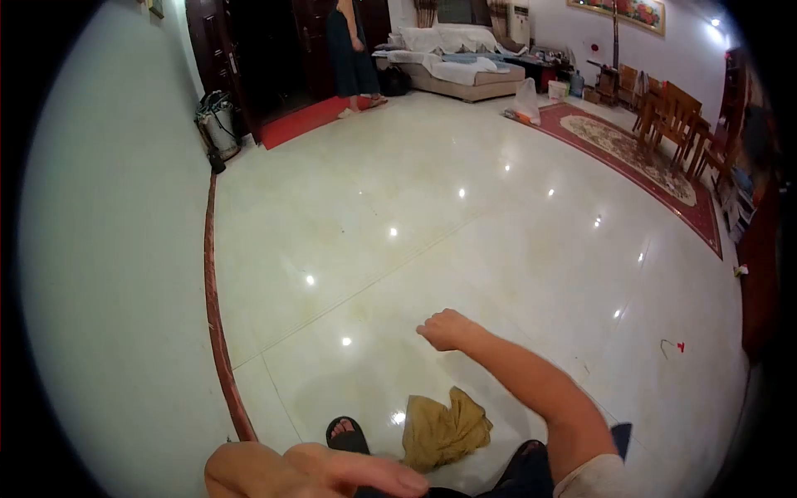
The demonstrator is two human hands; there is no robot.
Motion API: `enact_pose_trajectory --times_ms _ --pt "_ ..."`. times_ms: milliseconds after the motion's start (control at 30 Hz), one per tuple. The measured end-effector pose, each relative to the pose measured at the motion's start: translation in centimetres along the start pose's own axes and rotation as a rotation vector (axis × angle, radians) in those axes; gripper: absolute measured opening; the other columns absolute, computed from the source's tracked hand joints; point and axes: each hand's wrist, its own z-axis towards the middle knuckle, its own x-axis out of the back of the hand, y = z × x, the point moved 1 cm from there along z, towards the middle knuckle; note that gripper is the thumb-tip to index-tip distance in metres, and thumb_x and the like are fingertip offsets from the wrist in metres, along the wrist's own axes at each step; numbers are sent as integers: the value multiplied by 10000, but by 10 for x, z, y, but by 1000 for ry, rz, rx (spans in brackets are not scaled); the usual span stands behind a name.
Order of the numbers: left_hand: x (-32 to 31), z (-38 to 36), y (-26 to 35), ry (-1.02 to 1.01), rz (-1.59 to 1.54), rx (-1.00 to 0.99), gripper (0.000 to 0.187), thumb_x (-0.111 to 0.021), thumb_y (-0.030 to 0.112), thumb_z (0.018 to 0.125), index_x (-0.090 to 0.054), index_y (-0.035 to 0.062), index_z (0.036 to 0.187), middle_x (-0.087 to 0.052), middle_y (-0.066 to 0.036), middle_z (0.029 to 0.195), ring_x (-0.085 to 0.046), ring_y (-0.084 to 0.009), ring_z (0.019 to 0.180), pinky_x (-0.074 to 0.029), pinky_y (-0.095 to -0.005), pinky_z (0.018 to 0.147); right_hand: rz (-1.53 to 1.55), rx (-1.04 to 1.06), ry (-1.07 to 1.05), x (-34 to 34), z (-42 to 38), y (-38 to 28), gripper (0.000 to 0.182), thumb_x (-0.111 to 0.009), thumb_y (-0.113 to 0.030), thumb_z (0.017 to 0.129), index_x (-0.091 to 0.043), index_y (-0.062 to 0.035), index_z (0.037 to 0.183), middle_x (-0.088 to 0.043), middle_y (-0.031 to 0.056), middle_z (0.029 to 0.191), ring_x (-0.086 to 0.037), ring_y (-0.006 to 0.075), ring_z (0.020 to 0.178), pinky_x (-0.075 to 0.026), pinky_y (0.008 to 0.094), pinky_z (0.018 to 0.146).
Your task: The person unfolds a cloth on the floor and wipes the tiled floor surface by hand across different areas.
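Note:
My right hand (449, 329) is held out in front over the tiled floor, closed in a fist, with nothing showing in it. Very close to the camera at the bottom edge is my left hand (311, 471), its fingers curled and its thumb pointing right. The frame's edge cuts it off, and whatever it may hold is hidden. A crumpled brown cloth (444, 432) lies on the floor between my feet, below the right forearm. Beside it on the left is my foot in a dark sandal (347, 435).
A white wall (116, 274) with a dark red skirting runs along the left. Near the doorway's red mat (307, 120) stands a person (355, 54). Farther back are a sofa (465, 75), a patterned rug (623, 149) and wooden chairs (674, 116).

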Motion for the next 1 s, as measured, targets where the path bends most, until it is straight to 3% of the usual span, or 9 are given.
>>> enact_pose_trajectory --times_ms 100,233,333,400,567,700,833,933,1000 --pt "17 3 -13 -59 35 -134 307 -428 373 976 -543 118 850 -538 -6 932 -534 -182 953 -311 -464 1000 306 -130 205 -36 22 -20 265 -478 -155 879 -568 -88 1119 -636 147 986 -619 328 899 -493 462 745" --pt "60 -10 -3 -183 -12 21 250 -488 318 925 -570 89 865 -568 -37 926 -547 -196 928 -328 -457 973 319 -160 -73 -94 -3 -63 301 -471 -185 879 -579 -112 1150 -643 127 1018 -609 310 980 -489 446 792" --pt "92 -11 -7 -247 251 -190 136 -554 196 861 -587 67 832 -602 -50 884 -570 -214 881 -375 -436 919 236 -122 -209 -179 -22 -69 296 -509 -200 836 -607 -123 1104 -656 110 1006 -620 304 969 -494 418 797" --pt "114 -3 -25 -244 449 -281 63 -599 114 818 -599 52 811 -625 -59 856 -586 -226 850 -406 -421 883 334 -328 -217 -193 -38 -70 267 -528 -198 818 -619 -118 1056 -661 107 1006 -627 303 954 -501 419 790" --pt "170 -31 -171 -183 589 211 48 -671 30 805 -635 34 774 -656 -53 768 -608 -214 781 -451 -365 770 631 -862 129 -213 -73 -89 220 -573 -217 817 -631 -57 956 -647 185 805 -631 370 802 -497 450 736" --pt "219 -159 -305 -593 912 330 79 -649 122 834 -663 49 808 -624 -88 717 -593 -258 724 -459 -387 684 547 -967 285 -256 -85 -114 205 -573 -243 844 -630 -71 942 -650 162 853 -618 359 824 -473 458 754" --pt "222 -275 -368 -1428 806 411 234 -562 262 902 -651 67 997 -631 -128 1024 -596 -276 945 -467 -398 775 474 -941 328 -260 -106 -150 289 -595 -297 855 -591 -128 1089 -583 147 1130 -521 348 1083 -395 524 877" --pt "209 -318 -370 -1367 705 41 402 -511 347 930 -534 124 1264 -471 -142 1341 -457 -316 1218 -416 -416 915 407 -855 188 -258 -127 -181 454 -584 -358 871 -493 -184 1280 -401 150 1370 -327 372 1295 -287 594 984" --pt "202 -323 -376 -1509 694 16 495 -505 416 921 -441 188 1356 -338 -128 1446 -320 -342 1317 -355 -458 983 399 -791 63 -261 -134 -191 547 -563 -405 883 -416 -219 1376 -274 150 1473 -205 396 1373 -224 621 1032"
